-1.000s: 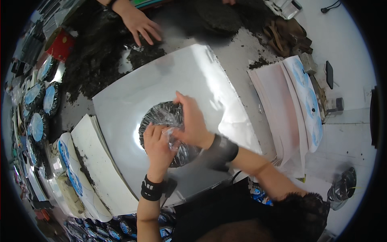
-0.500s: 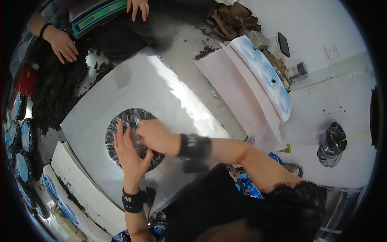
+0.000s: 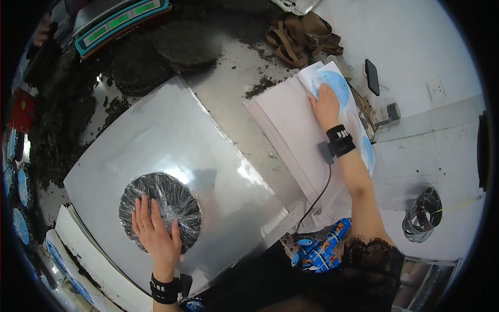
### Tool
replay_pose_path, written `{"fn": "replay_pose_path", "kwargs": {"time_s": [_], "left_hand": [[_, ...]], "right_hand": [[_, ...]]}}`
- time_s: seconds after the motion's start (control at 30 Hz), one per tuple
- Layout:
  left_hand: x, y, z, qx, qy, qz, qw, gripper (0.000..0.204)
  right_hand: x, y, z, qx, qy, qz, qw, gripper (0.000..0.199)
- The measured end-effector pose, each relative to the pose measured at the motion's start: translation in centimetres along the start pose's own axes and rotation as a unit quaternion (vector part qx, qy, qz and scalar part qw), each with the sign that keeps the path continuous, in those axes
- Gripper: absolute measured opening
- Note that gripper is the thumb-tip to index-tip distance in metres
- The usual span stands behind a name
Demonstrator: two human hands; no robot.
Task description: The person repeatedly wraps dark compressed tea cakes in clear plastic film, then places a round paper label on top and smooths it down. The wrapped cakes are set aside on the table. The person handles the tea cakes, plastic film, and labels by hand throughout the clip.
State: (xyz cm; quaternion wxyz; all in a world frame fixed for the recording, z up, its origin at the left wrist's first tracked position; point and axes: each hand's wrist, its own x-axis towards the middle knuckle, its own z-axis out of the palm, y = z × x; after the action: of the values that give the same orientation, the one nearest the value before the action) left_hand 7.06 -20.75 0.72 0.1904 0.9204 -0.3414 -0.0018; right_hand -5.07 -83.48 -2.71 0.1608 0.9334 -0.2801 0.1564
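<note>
A: Where is the left hand [image 3: 156, 236]?

B: It lies flat on the wrapped disc [image 3: 160, 210], a dark round cake under clear film, with the fingers [image 3: 141, 214] spread apart and pressing down, gripping nothing. The disc sits on the near left part of the shiny metal sheet [image 3: 171, 135] on the tabletop [image 3: 234, 78].

A: And the right hand [image 3: 325, 106]?

B: It reaches out to the stack of white paper sheets [image 3: 291, 125], well apart from the disc. Its fingers rest flat and together on the blue round print [image 3: 332, 83] of the top sheet, clamped on nothing.
</note>
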Motion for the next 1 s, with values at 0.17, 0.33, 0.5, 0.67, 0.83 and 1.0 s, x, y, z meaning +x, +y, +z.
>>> {"fn": "replay_pose_path", "kwargs": {"time_s": [0.17,0.33,0.5,0.67,0.83,1.0], "left_hand": [[-0.2,0.2,0.0,0.008,0.007,-0.002,1.000,0.063],[0.1,0.2,0.3,0.001,0.046,0.020,0.999,0.062],[-0.7,-0.3,0.7,0.003,0.054,-0.003,0.999,0.062],[-0.4,-0.4,0.8,0.014,0.056,0.009,0.998,0.063],[0.1,0.0,1.0,-0.001,0.077,0.014,0.997,0.066],[-0.6,-0.4,1.2,0.013,0.061,0.001,0.998,0.066]], "right_hand": [[1.7,2.1,1.7,0.031,-0.100,-0.065,0.992,0.039],[5.1,1.4,-8.0,0.177,-0.053,0.103,0.977,0.029],[2.6,-7.1,-25.8,0.376,0.018,0.105,0.920,0.026],[-7.4,-18.3,-16.1,0.345,-0.179,-0.040,0.921,0.044],[-10.8,-20.2,-12.5,0.934,-0.145,0.249,0.212,0.052],[-9.8,-30.4,-19.5,0.530,-0.197,-0.135,0.814,0.063]]}}
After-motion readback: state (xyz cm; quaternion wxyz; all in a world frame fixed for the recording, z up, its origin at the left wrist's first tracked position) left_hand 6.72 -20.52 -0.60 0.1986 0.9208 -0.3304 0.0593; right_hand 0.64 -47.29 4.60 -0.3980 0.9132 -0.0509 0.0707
